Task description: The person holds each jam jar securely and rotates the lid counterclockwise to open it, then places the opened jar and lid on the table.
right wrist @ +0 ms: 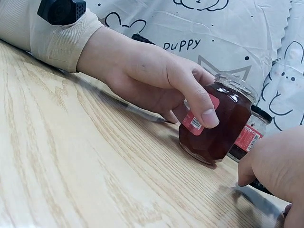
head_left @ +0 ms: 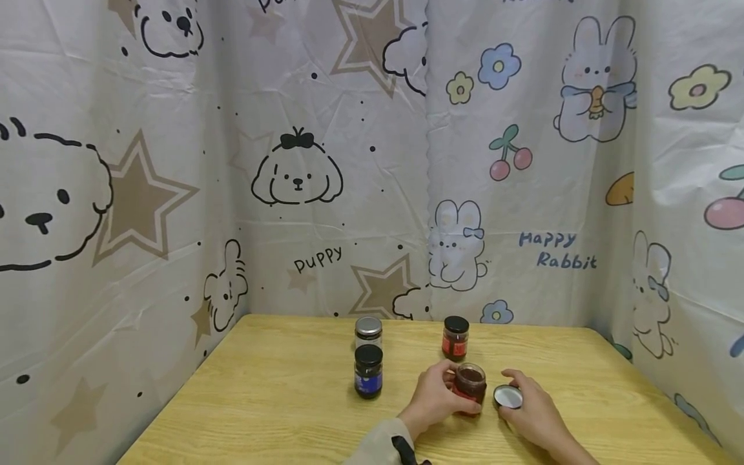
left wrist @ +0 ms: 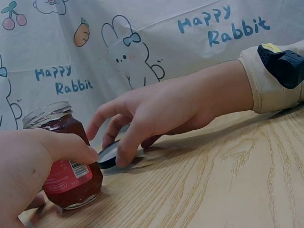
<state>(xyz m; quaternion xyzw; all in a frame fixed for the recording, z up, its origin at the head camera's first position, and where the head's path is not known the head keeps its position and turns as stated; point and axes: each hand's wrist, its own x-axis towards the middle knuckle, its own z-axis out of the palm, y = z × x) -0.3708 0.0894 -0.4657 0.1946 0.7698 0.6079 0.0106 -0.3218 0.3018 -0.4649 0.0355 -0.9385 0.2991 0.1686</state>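
We see the left hand [head_left: 433,397] grasping an open jar [head_left: 468,391] of dark red contents at the near right of the counter [head_left: 261,400]. Just right of it, we see the right hand [head_left: 536,413] pinching a lid [head_left: 508,396], its pale inside showing. Beyond, we find a red-labelled jar [head_left: 455,340]; to the left, a blue-labelled jar [head_left: 369,381] stands before a silver-lidded jar [head_left: 369,328].

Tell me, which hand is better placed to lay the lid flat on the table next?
Probably the right hand: it already holds the lid, low over the table. The left hand is busy gripping the open jar, so it would likely have to let go first.
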